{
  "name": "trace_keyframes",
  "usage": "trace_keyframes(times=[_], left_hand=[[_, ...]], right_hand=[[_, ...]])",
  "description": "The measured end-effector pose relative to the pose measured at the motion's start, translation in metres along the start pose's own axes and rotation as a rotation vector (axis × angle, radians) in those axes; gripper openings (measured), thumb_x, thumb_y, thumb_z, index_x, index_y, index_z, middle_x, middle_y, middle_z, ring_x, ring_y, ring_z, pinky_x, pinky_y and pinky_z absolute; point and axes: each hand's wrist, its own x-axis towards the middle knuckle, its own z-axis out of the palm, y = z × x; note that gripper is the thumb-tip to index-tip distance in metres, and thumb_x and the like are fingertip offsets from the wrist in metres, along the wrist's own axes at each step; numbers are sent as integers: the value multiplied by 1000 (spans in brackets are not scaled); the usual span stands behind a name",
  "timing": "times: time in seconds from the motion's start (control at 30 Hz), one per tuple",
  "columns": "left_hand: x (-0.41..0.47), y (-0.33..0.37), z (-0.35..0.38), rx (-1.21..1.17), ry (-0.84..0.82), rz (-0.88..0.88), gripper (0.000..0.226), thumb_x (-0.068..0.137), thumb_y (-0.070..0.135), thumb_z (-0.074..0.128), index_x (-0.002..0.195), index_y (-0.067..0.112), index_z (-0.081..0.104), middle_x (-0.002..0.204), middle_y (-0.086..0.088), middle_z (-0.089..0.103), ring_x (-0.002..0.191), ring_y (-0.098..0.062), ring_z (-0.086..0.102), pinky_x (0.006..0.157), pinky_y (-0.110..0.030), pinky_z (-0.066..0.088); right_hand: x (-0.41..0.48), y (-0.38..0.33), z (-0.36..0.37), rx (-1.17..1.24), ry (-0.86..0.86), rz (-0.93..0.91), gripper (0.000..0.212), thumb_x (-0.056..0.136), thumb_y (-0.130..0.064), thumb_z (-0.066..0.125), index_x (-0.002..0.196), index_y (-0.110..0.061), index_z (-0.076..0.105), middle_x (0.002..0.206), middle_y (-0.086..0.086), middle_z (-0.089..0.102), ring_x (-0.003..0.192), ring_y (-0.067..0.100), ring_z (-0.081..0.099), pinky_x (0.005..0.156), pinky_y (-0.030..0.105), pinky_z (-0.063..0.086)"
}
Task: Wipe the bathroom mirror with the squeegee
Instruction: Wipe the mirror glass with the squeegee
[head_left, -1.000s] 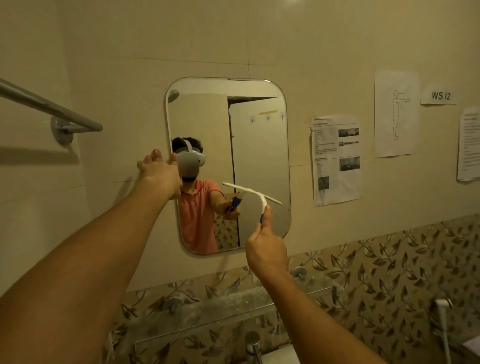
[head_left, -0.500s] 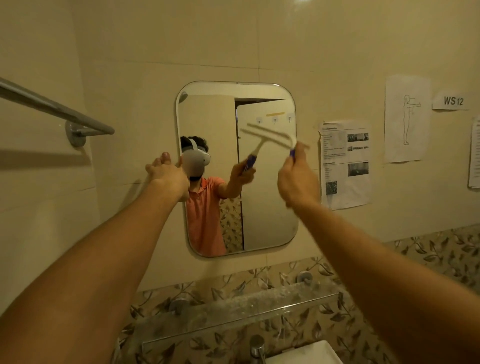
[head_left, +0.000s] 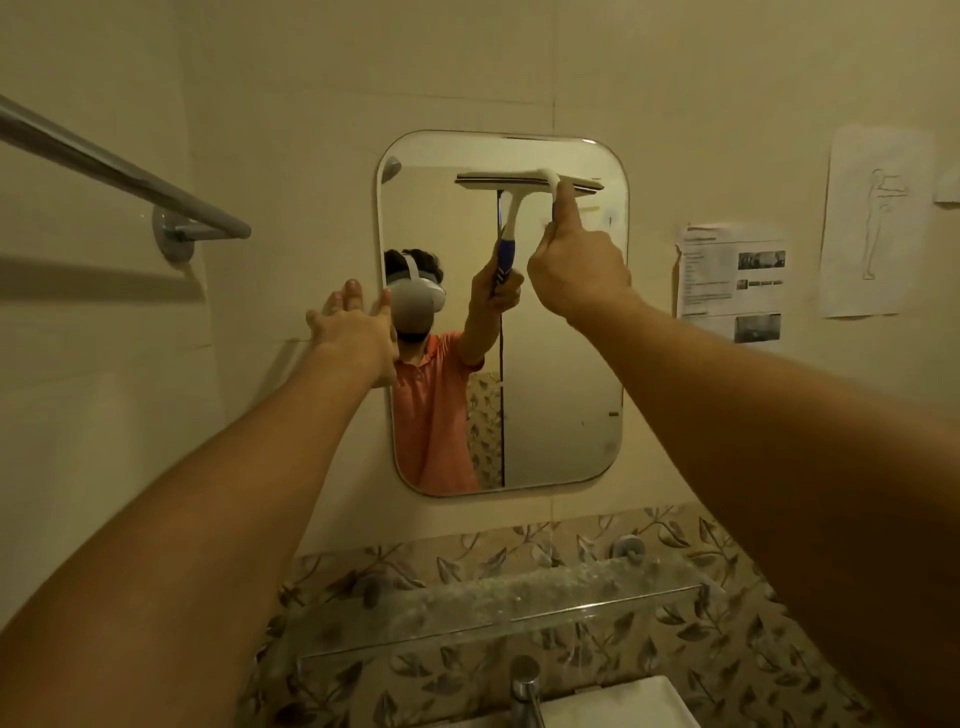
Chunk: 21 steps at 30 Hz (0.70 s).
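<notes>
One white, blue-gripped squeegee (head_left: 519, 179) lies level against the one rounded mirror (head_left: 561, 405) just under its top edge, with bare glass below, its handle wrapped in the right hand's (head_left: 576, 270) curled fingers, while the left hand (head_left: 358, 327) rests straight-fingered at the mirror's left edge.

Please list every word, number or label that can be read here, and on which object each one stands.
No text can be read with certainty.
The printed sheet right of the mirror: lines of print beside small photos, too small and blurred to read.
The paper with a figure drawing: an outline only, no words visible.
The small label at the right edge: cut off, unreadable.
The squeegee: no brand visible.
</notes>
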Motion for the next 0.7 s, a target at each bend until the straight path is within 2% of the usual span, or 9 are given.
trace_keyframes(times=[0.17,0.5,0.57,0.63,0.7], left_hand=[[0,-2,1,-9,5,7,96,94,52,55,158,28,-13,164,-20,-14,152,-39,-2,117,-61,18],[0,0,9,-5,27,-1,104,90,53,61,157,29,-14,164,-19,-15,152,-39,-2,117,-62,17],[0,-1,10,-4,30,0,106,88,52,63,157,29,-14,164,-19,-15,152,-39,-3,117,-62,17],[1,-2,11,-6,30,-2,109,87,53,65,157,29,-14,164,-19,-16,152,-39,-3,117,-62,17],[2,-3,11,-3,29,1,112,85,54,68,157,29,-15,164,-19,-15,152,-40,-2,116,-62,18]], right_hand=[[-34,13,23,-6,-33,13,72,108,-24,37,161,-35,-11,76,8,53,59,18,52,47,30,38],[-114,42,63,-44,-96,65,65,109,-29,30,161,-36,-8,74,7,53,58,18,51,45,29,32],[-127,47,73,-43,-108,87,65,109,-30,30,161,-37,-9,75,8,54,60,20,53,47,30,38],[-139,50,81,-31,-130,105,66,108,-32,30,160,-38,-10,76,10,56,63,23,57,53,36,49],[-149,55,88,-36,-153,118,66,108,-31,30,160,-38,-11,77,10,56,65,24,57,57,37,51]])
